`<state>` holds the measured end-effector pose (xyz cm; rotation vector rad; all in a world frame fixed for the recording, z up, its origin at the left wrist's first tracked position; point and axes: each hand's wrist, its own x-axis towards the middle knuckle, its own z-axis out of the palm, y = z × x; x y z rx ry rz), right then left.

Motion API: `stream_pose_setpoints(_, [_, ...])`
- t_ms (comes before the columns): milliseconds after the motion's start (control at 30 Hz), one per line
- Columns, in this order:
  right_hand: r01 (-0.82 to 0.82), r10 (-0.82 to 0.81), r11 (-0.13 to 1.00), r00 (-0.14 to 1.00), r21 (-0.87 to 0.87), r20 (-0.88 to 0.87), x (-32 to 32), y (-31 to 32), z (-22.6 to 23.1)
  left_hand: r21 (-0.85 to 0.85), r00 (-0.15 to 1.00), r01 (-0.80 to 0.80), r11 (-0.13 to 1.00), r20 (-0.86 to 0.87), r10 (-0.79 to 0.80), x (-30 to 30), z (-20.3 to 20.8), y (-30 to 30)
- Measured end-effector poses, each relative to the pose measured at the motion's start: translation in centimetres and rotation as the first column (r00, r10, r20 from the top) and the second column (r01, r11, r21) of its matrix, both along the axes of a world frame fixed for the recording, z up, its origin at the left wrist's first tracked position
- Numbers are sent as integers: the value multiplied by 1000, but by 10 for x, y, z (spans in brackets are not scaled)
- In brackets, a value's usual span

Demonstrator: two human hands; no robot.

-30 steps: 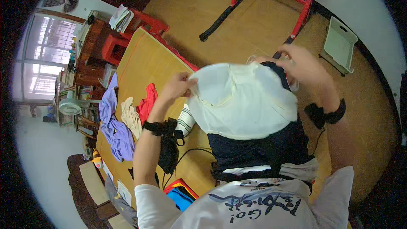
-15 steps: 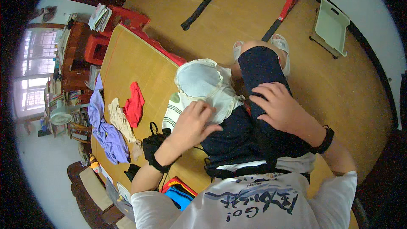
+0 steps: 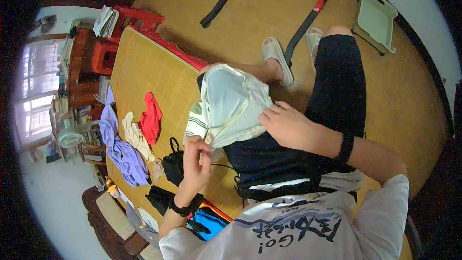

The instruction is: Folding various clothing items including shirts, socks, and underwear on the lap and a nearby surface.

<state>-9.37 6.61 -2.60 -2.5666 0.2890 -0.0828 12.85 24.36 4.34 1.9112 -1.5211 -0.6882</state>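
- Garment (image 3: 236, 103) on the lap: plain creamy white, with a faint grey-blue cast in its rounded part.
- Striped cloth (image 3: 195, 127) just left of the garment: white with thin dark-green stripes and a green patch.
- Farther left of the garment, three plain pieces: a red cloth (image 3: 150, 125), a beige cloth (image 3: 138, 137), then, outermost, a lavender cloth (image 3: 122, 154).
- Mat (image 3: 173, 77) left of the garment: golden tan.
- Shorts (image 3: 339, 72), under and right of the garment: solid black.
- T-shirt (image 3: 288, 243), nearer the body than the garment: white with dark lettering.
- Slippers (image 3: 271, 49) beyond the garment: off-white.
- Bin (image 3: 375, 19), far right beyond the garment: pale grey-green.
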Motion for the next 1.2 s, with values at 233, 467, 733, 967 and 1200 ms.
stream_pose_setpoints(233, [35, -20, 989, 994, 146, -107, -29, 20, 26, -86, 997, -38, 996, 60, 43, 16, 4, 21])
stream_pose_setpoints(467, [184, -190, 979, 980, -88, -57, -73, 6, 41, -73, 871, 185, 980, 474, -129, 34, 5, 27])
stream_pose_setpoints(733, [256, -227, 957, 952, 134, -204, -96, -17, 83, -131, 822, 1, 991, 564, 74, 43, 32, -5])
stream_pose_setpoints(967, [240, -360, 844, 917, 479, 174, -103, -61, 105, -67, 923, -382, 922, -82, 377, 54, 72, -50])
stream_pose_setpoints(1200, [235, -389, 794, 906, 561, 170, -100, -81, 141, -45, 861, -391, 919, -369, 349, 36, 107, -110])
